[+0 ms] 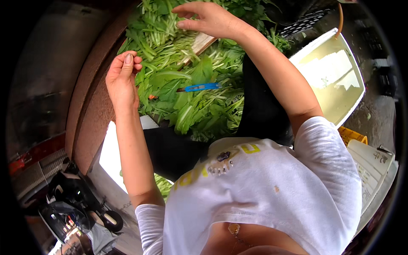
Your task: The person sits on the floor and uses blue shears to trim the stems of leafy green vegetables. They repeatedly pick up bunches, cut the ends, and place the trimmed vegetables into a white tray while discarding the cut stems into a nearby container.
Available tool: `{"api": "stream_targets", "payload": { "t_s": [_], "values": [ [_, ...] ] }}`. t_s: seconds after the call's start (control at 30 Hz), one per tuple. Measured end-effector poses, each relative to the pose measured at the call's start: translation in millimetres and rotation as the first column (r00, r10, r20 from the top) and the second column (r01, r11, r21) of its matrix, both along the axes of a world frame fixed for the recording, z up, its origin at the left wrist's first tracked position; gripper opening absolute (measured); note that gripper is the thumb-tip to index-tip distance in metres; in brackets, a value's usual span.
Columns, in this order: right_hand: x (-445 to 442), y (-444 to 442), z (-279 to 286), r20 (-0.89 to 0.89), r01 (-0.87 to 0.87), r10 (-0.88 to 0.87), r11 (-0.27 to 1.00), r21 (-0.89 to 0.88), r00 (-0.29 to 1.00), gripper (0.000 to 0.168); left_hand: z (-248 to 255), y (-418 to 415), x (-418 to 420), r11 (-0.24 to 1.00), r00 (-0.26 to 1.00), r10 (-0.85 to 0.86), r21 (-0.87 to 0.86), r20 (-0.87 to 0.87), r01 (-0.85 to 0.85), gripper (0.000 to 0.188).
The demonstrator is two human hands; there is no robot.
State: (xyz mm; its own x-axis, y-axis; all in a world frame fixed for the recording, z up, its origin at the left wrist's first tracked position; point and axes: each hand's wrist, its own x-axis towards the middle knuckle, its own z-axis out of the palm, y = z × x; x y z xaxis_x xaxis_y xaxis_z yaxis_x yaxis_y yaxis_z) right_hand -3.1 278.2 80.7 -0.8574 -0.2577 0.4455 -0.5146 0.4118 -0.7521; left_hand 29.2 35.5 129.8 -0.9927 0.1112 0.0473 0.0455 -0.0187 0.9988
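Observation:
A heap of leafy green vegetables (159, 47) with pale stems lies before me. My left hand (124, 76) is raised at the heap's left edge, fingers curled and thumb on top; whether something small is between them cannot be told. Over the top of the heap, my right hand (204, 20) has its thumb and fingers apart, holding nothing visible. A blue utility knife (202, 87) rests on the leaves nearer my body. Between the hands, a wooden board or strip (202, 43) shows partly under the greens.
A white tub of water (334, 79) stands to the right, a hose at its far end. Beyond the heap is a black plastic crate (306, 20). A yellow crate (352, 134) and a white container (369, 172) are at lower right. A scooter (79, 197) stands lower left.

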Motion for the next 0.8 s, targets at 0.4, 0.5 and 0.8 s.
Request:
{"api": "stream_targets", "payload": {
  "t_s": [0.4, 0.5, 0.8],
  "values": [
    [336.8, 297.4, -302.7, 0.999, 0.842, -0.007, -0.539, -0.032, 0.033, 0.01, -146.2, 441.7, 64.6, 0.657, 0.196, -0.754, 0.708, 0.627, 0.26, 0.018],
    [379.6, 327.1, -369.5, 0.967, 0.8, -0.181, -0.599, 0.035, -0.178, 0.019, -168.6, 470.9, 88.2, 0.693, 0.101, -0.7, 0.639, 0.707, 0.333, 0.045],
    [174.2, 242.6, -127.0, 0.616, 0.835, -0.668, 0.014, -0.55, 0.417, 0.028, -249.0, 510.1, 66.2, 0.672, 0.114, -0.73, 0.677, 0.674, 0.299, 0.054]
  ]
}}
